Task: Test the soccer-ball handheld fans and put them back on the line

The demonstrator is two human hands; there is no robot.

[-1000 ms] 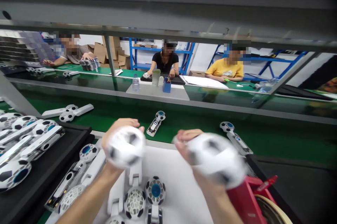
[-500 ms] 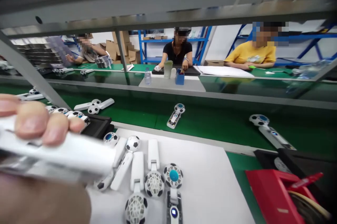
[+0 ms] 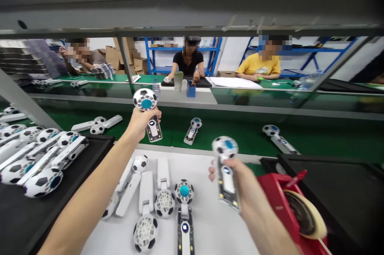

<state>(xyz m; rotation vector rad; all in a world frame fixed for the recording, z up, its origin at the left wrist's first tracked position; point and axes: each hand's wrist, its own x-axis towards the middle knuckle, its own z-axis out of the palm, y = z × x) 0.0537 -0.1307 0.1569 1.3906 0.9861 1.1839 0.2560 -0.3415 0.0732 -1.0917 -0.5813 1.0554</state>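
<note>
My left hand [image 3: 140,123] is stretched out over the green belt, its fingers wrapped round a small soccer-ball handheld fan [image 3: 145,97]. The ball head points up, and the handle with a lit display hangs below the fist. Nearer to me on the right, my right hand [image 3: 244,177] grips a second soccer-ball handheld fan [image 3: 225,147] by its handle, tilted and slightly blurred. Between and below my arms, several similar fans [image 3: 184,193] lie on a white sheet [image 3: 222,231], some with the white back up. My left forearm hides part of that group.
A black tray [image 3: 18,215] full of fans stands at left. Right are a red tape dispenser [image 3: 271,191] and another black tray [image 3: 339,191]. Several fans [image 3: 193,131] lie on the green belt [image 3: 168,127]. A post [image 3: 30,103] rises at left. Co-workers sit opposite.
A blurred hand with a white object was close at the left; now both my hands reach forward, each holding a fan. The view has swung right, showing more of the right tray.
</note>
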